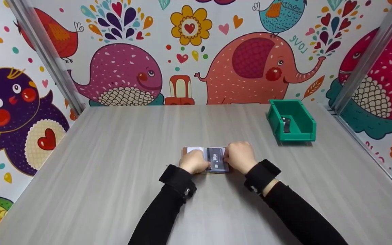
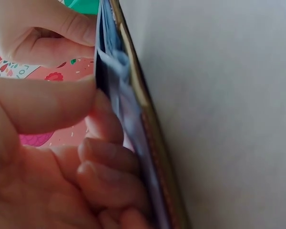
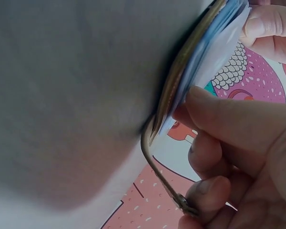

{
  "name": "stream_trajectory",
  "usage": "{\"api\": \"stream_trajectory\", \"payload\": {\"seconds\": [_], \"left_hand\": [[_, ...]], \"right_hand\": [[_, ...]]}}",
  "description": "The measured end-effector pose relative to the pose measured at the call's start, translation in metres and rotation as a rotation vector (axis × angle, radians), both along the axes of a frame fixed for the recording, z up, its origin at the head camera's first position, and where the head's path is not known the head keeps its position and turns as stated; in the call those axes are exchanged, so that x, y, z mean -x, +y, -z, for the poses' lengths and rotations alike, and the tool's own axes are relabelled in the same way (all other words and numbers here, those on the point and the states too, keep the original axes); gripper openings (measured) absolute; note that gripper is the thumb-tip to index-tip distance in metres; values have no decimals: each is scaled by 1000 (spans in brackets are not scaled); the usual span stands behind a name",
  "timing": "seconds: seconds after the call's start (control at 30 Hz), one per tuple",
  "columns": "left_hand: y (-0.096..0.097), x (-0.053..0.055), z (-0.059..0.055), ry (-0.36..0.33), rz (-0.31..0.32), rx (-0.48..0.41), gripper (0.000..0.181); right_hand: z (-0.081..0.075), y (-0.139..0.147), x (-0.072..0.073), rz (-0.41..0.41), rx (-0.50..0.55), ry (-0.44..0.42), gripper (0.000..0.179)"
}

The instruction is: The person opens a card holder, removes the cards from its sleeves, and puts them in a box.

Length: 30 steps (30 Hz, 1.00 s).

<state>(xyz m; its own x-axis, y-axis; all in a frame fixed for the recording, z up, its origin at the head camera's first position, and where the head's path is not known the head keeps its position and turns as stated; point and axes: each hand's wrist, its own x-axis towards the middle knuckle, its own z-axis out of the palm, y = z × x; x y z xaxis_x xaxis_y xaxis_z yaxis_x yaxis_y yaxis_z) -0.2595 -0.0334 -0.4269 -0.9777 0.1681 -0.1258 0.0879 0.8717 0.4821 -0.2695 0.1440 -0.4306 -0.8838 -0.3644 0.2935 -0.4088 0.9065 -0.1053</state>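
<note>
A brown card holder (image 3: 174, 78) lies open on the table, with clear plastic sleeves (image 3: 217, 47) inside. On its right page is a dark card (image 1: 217, 158) with "Vip" printed on it. My left hand (image 1: 194, 161) covers part of the left page; its thumb and index finger pinch the near edge of the dark card and sleeve. My right hand (image 1: 241, 156) pinches the sleeves at the right edge between thumb and index finger. In the right wrist view, a strap (image 3: 157, 169) with a metal snap (image 3: 183, 204) sticks out from the cover by the lower curled fingers.
A green bin (image 1: 296, 136) stands at the back right of the table, with a small dark item (image 1: 286, 125) inside. Printed cartoon panels (image 1: 182, 61) enclose the table (image 1: 114, 190) at the back and sides, with metal posts (image 1: 46, 54) at the corners.
</note>
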Motion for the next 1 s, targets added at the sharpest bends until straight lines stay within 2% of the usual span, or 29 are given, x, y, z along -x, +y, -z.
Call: {"api": "stream_trajectory", "payload": {"seconds": [0.23,0.47,0.73,1.0], "left_hand": [[-5,0,-2,-4,-9,-60,20],[-11,0,-3,-32,-21,-108,22],[-18,0,-5,-47,-40,-114,20],[-24,-3,-10,-35,-47,-123,19]], "right_hand": [[-1,1,0,-2,-20,-9,9],[0,2,1,-15,-16,5,9],[1,2,1,-24,-6,28,10],[1,1,1,-10,-3,9,10]]}}
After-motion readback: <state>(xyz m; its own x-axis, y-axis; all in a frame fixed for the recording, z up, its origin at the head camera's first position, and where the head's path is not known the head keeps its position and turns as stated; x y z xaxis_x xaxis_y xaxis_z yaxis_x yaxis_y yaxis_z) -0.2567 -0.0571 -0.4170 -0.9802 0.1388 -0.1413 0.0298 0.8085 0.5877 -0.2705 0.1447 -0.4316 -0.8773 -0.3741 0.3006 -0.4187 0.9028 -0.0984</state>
